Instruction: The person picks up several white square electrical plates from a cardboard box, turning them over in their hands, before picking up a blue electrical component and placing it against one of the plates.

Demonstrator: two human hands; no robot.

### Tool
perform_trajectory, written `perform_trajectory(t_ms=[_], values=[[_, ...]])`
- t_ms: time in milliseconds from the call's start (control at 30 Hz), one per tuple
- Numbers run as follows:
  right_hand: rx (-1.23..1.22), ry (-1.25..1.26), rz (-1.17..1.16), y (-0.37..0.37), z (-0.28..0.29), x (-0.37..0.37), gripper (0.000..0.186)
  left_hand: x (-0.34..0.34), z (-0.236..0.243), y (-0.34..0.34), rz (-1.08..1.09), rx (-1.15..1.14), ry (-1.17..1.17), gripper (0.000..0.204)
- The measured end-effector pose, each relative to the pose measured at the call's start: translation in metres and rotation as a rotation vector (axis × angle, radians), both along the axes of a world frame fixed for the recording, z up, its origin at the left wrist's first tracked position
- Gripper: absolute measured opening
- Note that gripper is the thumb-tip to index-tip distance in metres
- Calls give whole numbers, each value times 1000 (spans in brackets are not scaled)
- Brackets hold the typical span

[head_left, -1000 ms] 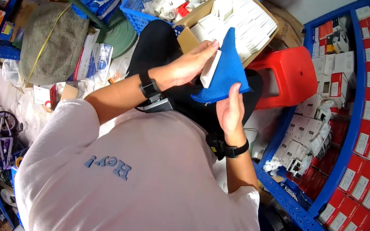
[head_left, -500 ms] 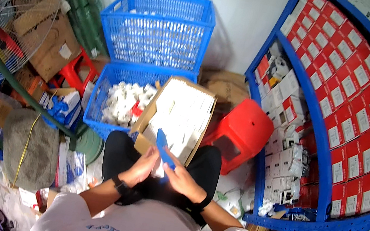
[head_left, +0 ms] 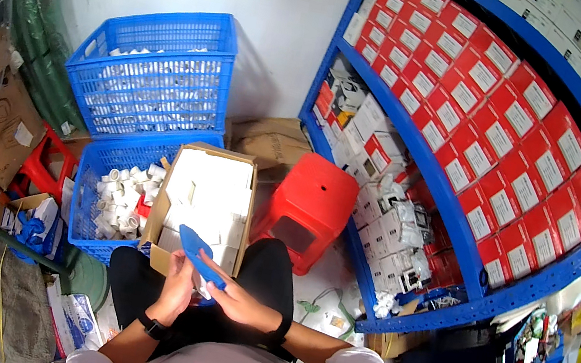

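My right hand (head_left: 236, 302) is closed around a long, flat blue thing (head_left: 195, 244), whose kind I cannot make out; it tilts up toward the carton. Close beside it, my left hand (head_left: 175, 293) is curled, its fingertips near the blue thing's edge. A small white piece (head_left: 202, 290) shows between the two palms, mostly covered, and appears to be in the left fingers. Both hands are above my lap, at the near edge of an open cardboard carton (head_left: 160, 209). White boxes (head_left: 209, 179) fill that carton in tight rows.
Left of the carton, a blue crate (head_left: 92, 181) holds loose white pipe fittings (head_left: 122, 202); a taller blue crate (head_left: 231, 54) stands behind. A red stool (head_left: 319, 194) is at the right, beside blue shelving (head_left: 435, 156) with red boxes (head_left: 480, 75). A green stand base (head_left: 85, 285) sits left.
My view has swung to the right, so the crates, carton and hands appear further left and more shelving shows. Both hands keep their hold, with the blue thing still tilted between them.
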State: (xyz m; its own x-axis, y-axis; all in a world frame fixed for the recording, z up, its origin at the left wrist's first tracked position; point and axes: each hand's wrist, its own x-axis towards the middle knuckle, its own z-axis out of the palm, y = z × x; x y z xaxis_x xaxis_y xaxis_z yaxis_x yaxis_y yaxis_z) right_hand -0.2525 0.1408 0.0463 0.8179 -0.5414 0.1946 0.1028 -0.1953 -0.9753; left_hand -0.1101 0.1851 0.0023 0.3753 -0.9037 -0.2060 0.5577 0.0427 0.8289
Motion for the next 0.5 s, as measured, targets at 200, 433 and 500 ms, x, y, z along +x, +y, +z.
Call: perform_trajectory(t_ms=[200, 433, 500], values=[[15, -6, 77, 0, -8, 10, 46, 13, -15, 14, 15, 16, 83, 23], [-199, 92, 60, -6, 0, 19, 46, 20, -10, 12, -75, 97, 94, 30], [-231, 111, 27, -7, -3, 22, 45, 19, -18, 10, -71, 73, 71, 38]])
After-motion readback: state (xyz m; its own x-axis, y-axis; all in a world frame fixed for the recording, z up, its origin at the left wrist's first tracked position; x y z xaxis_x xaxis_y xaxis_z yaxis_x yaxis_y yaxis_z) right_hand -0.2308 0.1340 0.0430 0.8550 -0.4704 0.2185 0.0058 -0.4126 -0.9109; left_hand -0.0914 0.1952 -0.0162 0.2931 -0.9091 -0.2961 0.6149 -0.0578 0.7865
